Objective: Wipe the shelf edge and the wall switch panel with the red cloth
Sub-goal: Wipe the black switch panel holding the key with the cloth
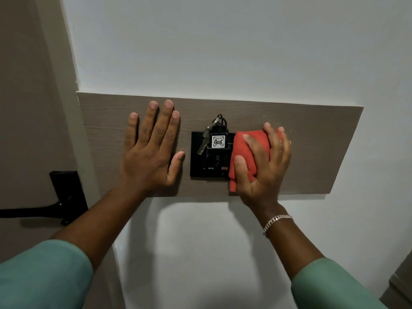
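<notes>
Your right hand (262, 161) grips the cloth (247, 152) against the switch panel's (198, 157) right edge; left hand (151, 148) lies flat, empty. Panel wiping looks underway.

We face a pale white wall (223, 41) carrying a grey-brown wood-grain board (312, 139); at nine o'clock stands a taupe door (26, 108) with its black lever handle (64, 197).

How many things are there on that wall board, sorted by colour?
Black: 1, the switch panel
Red: 1, the red cloth under the right hand
Metal: 1, the key
White: 1, the room tag
Total: 4
</notes>
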